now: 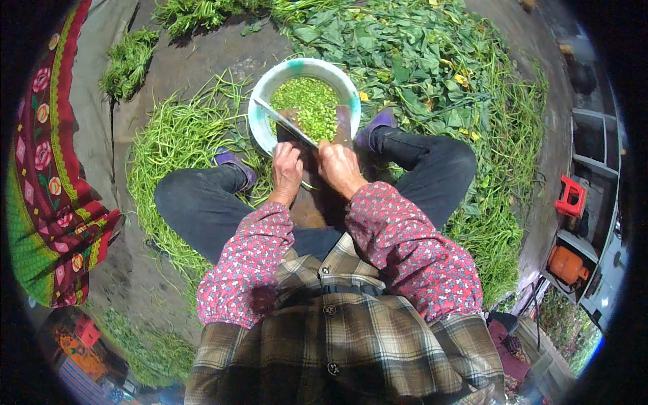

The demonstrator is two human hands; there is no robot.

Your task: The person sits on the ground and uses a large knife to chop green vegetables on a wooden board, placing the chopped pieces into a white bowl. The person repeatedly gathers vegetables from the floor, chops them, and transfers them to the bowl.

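My right hand [339, 164] grips the handle end of a long-bladed knife [283, 120], whose blade slants up and left to the rim of a pale plastic basin [354, 96]. My left hand [287, 167] is curled close to the blade, over a dark wooden board [309, 210]. A pale green stem [307, 186] pokes out beside its palm; the rest of what it holds is hidden. The board runs from my lap into the basin. Chopped green stems [318, 124] lie on its far end, and more chopped pieces [304, 91] fill the basin's bottom.
Loose green stems [172, 136] lie left of the basin. A broad heap of leafy vines [405, 66] spreads behind and right. Bundled greens [130, 63] sit far left, near a flowered cloth [50, 152]. A red stool [571, 196] and an orange gas cylinder [566, 266] are at right.
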